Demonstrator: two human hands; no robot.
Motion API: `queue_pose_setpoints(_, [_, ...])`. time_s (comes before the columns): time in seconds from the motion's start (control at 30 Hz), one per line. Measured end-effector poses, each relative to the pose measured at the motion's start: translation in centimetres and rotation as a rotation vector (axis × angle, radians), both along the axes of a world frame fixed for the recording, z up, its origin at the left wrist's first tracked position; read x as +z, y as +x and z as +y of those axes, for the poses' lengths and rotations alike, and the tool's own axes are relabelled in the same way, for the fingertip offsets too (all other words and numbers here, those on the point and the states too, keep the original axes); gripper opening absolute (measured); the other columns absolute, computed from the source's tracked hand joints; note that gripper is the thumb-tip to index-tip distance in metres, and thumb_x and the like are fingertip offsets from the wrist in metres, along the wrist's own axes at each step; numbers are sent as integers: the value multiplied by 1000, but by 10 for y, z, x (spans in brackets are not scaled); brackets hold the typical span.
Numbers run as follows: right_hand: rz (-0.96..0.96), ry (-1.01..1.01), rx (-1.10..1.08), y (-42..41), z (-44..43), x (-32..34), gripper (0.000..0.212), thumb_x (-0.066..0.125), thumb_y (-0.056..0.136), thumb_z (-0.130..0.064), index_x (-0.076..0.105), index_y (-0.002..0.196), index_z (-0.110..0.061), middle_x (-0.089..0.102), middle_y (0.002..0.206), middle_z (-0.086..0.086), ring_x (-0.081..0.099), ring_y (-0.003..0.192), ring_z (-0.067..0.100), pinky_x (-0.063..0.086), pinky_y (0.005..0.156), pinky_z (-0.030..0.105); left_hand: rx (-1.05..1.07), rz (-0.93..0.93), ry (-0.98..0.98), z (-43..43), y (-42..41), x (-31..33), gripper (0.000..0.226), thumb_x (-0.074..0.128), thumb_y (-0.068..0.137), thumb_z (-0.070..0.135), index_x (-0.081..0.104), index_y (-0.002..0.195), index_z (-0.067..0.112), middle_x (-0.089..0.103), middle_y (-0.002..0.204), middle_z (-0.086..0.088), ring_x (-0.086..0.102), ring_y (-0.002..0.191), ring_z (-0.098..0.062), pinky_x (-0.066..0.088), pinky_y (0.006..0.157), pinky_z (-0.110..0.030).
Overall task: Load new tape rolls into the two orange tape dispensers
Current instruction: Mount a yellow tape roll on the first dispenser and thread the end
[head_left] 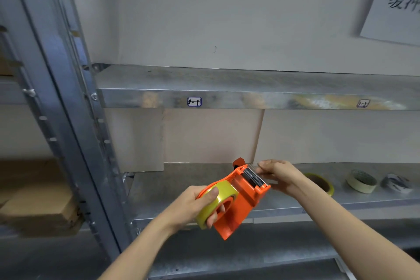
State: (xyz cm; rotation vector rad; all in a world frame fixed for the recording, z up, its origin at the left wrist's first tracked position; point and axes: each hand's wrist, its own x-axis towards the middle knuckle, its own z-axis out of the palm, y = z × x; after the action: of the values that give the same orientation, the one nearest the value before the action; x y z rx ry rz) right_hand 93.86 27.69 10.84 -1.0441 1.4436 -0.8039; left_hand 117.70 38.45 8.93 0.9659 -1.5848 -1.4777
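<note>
Orange dispenser (241, 207) sits in mid-air between both hands, low in my feed and tilted, with its cutter end toward 1 o'clock and its base toward 7. The left hand (197, 203) grips it at the wheel. The thumb lies across the outer face of the loaded roll (223, 193), a glossy yellow-green one seated on the hub, and the fingers curl through the core from below. The right hand (280, 173) is at the cutter end, at 2 o'clock from the roll. Its fingertips are bent together and pinch the tape end (259, 167), a clear strip I can only just make out over the dark roller (252, 177).

Just behind the cutter, at 12 o'clock from it, a small orange piece (238, 162) pokes up. I cannot tell what it belongs to.

All this hangs over the front edge of a galvanised shelf (181, 179). On it, out toward 3 o'clock from the right hand, three spares lie flat in a row:
- a yellow roll (328, 185), partly hidden by the wrist
- a cream roll (361, 180)
- a patterned roll (396, 183), white and dark, blurred

Brown cardboard (211, 136) backs the shelf. Above it, an upper shelf (250, 98) carries two small labels on its front lip (194, 101) (363, 103).

At 1 o'clock in the frame a paper sign (397, 7) with dark characters hangs on the wall. A steel post (68, 120) slants down the left side, and boxes (38, 200) are stacked beyond it at 9 o'clock.
</note>
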Motion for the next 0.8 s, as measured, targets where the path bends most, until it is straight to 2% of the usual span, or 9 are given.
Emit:
queue_pose_setpoints(0.07, [-26,66,-2,2,1,-5,14,59,86,-12,69,77,-15,67,73,1,57,72,15,40,66,28,37,-1,6,-2,2,3,75,50,62,85,65,76,14,58,47,1,52,44,-11,42,51,-23])
queue_pose_setpoints(0.17, [-92,170,8,8,2,-14,13,61,83,-15,71,75,-16,61,62,-1,51,60,11,40,54,23,70,9,21,-4,3,5,81,45,59,89,66,75,12,57,45,0,51,43,-12,45,51,-19])
queue_pose_setpoints(0.27, [-252,268,29,17,7,-23,25,57,87,-17,61,62,-18,56,52,-1,51,55,12,45,53,24,95,6,35,-7,3,5,83,42,58,90,66,73,13,58,45,1,52,44,-12,48,54,-19])
queue_pose_setpoints(0.4, [-422,277,62,25,11,-37,40,48,88,-5,44,51,-18,46,44,2,39,41,13,32,53,24,135,-1,80,-10,3,2,82,38,62,88,67,72,13,61,47,-1,55,45,-13,49,55,-20])
queue_pose_setpoints(0.47, [-459,281,96,27,10,-41,42,48,90,-6,46,49,-16,44,43,3,37,38,13,37,53,23,158,-14,111,-12,3,1,79,30,72,79,68,73,10,62,49,-2,57,46,-13,49,55,-21])
queue_pose_setpoints(0.57, [-440,272,115,28,7,-42,39,48,92,-6,49,54,-16,46,44,2,41,38,13,40,47,22,186,-32,141,-17,5,2,77,21,80,66,69,76,5,64,51,-4,59,49,-15,51,58,-23])
queue_pose_setpoints(0.67, [-442,237,107,29,1,-44,30,53,90,-10,51,61,-16,49,45,1,42,45,13,34,58,26,218,-25,178,-21,4,7,79,19,80,67,69,73,7,64,51,-5,60,48,-14,52,57,-23])
queue_pose_setpoints(0.8, [-420,198,62,34,-5,-46,23,57,89,-12,56,67,-18,49,49,2,44,48,10,36,59,24,255,2,226,-23,0,9,79,21,77,70,70,70,8,63,54,-7,59,47,-14,51,57,-22])
